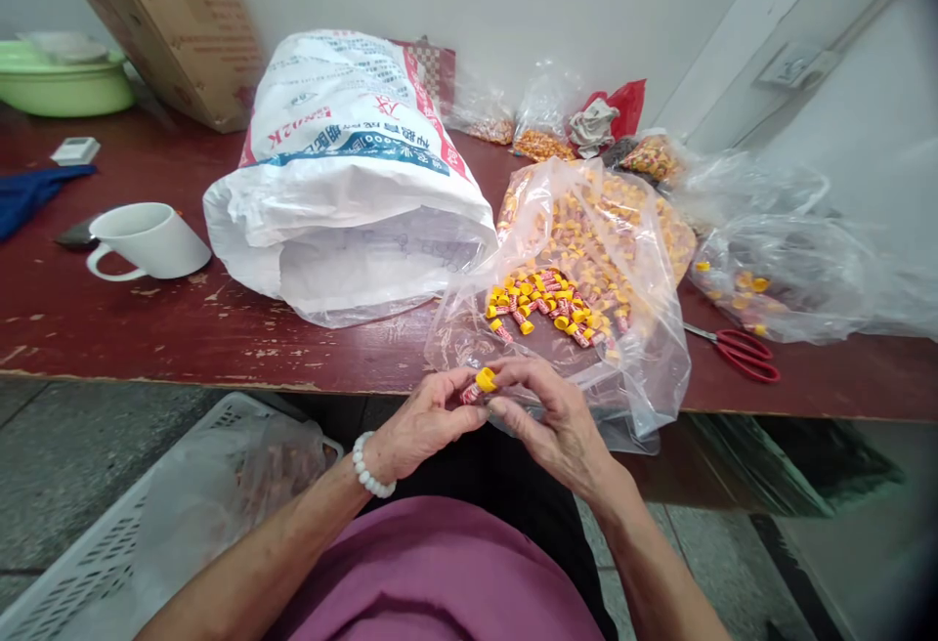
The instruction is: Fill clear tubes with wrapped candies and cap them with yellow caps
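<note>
Just over the table's front edge, my left hand (429, 421) pinches a small red-and-white printed tube with a yellow cap (485, 380). The fingers of my right hand (546, 416) close on the yellow cap end from the other side. Beyond them lies a clear plastic bag (645, 367) with its mouth towards me. Many similar yellow-capped tubes (546, 304) are spilled at its opening, and more fill the bag behind. What the tube's lower end looks like is partly hidden by my left fingers.
A large white woven sack (352, 172) lies open at centre left, beside a white mug (150, 242). Red-handled scissors (744, 353) and another clear bag (798, 275) are on the right. A white plastic basket (95, 524) stands below, left of my legs.
</note>
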A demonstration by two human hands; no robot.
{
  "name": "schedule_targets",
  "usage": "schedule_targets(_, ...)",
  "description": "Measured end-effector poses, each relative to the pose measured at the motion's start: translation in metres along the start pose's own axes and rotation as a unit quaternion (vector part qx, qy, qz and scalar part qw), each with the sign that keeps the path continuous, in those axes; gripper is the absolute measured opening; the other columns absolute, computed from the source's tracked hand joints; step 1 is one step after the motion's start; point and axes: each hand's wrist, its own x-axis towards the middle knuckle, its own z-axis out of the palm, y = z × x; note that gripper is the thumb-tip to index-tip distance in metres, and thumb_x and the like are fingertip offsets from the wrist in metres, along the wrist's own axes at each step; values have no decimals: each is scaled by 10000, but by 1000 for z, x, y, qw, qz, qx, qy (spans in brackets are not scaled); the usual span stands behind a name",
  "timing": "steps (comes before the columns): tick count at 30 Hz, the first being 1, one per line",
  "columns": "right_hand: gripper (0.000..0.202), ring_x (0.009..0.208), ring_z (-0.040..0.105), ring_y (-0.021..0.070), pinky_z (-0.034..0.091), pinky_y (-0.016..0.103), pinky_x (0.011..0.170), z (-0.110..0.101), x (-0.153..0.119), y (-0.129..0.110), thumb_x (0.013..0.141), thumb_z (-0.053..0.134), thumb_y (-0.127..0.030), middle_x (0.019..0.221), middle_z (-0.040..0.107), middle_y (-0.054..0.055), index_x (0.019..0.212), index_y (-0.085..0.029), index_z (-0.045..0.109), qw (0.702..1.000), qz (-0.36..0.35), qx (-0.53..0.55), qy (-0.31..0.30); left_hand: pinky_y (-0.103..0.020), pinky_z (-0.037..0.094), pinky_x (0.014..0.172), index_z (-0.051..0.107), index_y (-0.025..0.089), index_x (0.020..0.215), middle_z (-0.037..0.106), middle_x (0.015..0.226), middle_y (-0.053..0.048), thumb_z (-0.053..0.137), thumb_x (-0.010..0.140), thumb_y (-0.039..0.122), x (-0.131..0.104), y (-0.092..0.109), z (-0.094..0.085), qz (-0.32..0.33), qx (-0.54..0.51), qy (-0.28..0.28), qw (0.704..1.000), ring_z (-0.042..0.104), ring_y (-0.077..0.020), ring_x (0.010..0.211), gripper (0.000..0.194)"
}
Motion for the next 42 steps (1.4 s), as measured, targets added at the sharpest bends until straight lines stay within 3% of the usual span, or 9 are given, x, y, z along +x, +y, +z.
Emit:
schedule_targets(7, 551, 1175, 466, 255, 401, 419, 976, 29, -2, -2, 697, 747, -385, 1295, 481, 99, 1186, -252, 529, 997, -25, 26, -70, -189, 147, 354, 506, 179, 735, 389, 463, 45, 486, 821, 522, 10, -18, -2, -94, -238, 42, 966, 287, -62, 366, 354)
schedule_targets(13, 432, 895, 593, 166, 503, 323, 764, 32, 5, 17, 791, 646, -394, 1060, 594, 43, 1171, -265, 484, 965, 150, 207, 63, -175, 143, 306, 566, 182, 848, 363, 422, 65, 485, 813, 403, 9, -8, -17, -135, -330, -6, 934, 274, -71, 299, 238)
schedule_targets(16, 360, 790, 582, 145, 494, 286, 674, 19, 15, 38, 806, 617, -422, 1047, 608, 45, 1104, -243, 523, 970, 151, 160, 103, -179, 171, 298, 559, 197, 810, 341, 406, 67, 454, 798, 340, 1, -7, -30, -114, -358, 14, 926, 251, -79, 293, 179)
schedule_targets(19, 354, 704, 578, 149, 484, 292, 633, 11, 32, 64, 843, 543, -461, 977, 639, 65, 1080, -199, 550, 979, 145, -31, 137, -184, 199, 305, 546, 204, 793, 355, 412, 67, 471, 774, 346, 0, -2, -55, -57, -344, 67, 935, 276, -89, 305, 161)
schedule_targets(24, 254, 920, 579, 236, 456, 372, 819, 22, 61, 93, 884, 474, -330, 999, 653, 110, 1009, -163, 617, 956, 101, -267, 76, -204, 297, 387, 546, 181, 856, 430, 514, 59, 531, 764, 446, 31, 22, -126, 81, -75, 276, 955, 392, -90, 397, 280)
schedule_targets(28, 232, 971, 552, 273, 431, 393, 846, 32, 76, 92, 850, 480, -178, 995, 652, 132, 1014, -154, 642, 947, 83, -310, 20, -231, 386, 525, 610, 162, 938, 564, 657, -5, 537, 774, 321, 80, 37, -173, 79, 394, 413, 817, 543, -136, 584, 240)
schedule_targets(30, 246, 959, 551, 279, 435, 389, 823, 33, 80, 89, 823, 493, -142, 987, 643, 136, 1012, -157, 651, 941, 83, -327, 3, -264, 423, 651, 656, 173, 895, 631, 840, -58, 531, 755, 221, 105, 41, -186, 63, 485, 405, 772, 598, -195, 796, 195)
schedule_targets(36, 295, 894, 561, 245, 449, 375, 796, 18, 73, 91, 838, 471, -181, 946, 598, 124, 1081, -159, 638, 939, 112, -326, 17, -370, 407, 848, 682, 176, 779, 620, 1051, -100, 551, 693, 136, 155, 48, -200, 13, 594, 311, 742, 584, -289, 997, 162)
schedule_targets(42, 385, 764, 597, 192, 484, 341, 695, -3, 50, 74, 772, 606, -458, 928, 641, 80, 1020, -164, 600, 955, 238, 69, 164, -306, 427, 742, 632, 167, 720, 634, 885, -76, 619, 616, 172, 149, 60, -203, 3, 603, 291, 743, 598, -256, 886, 105)
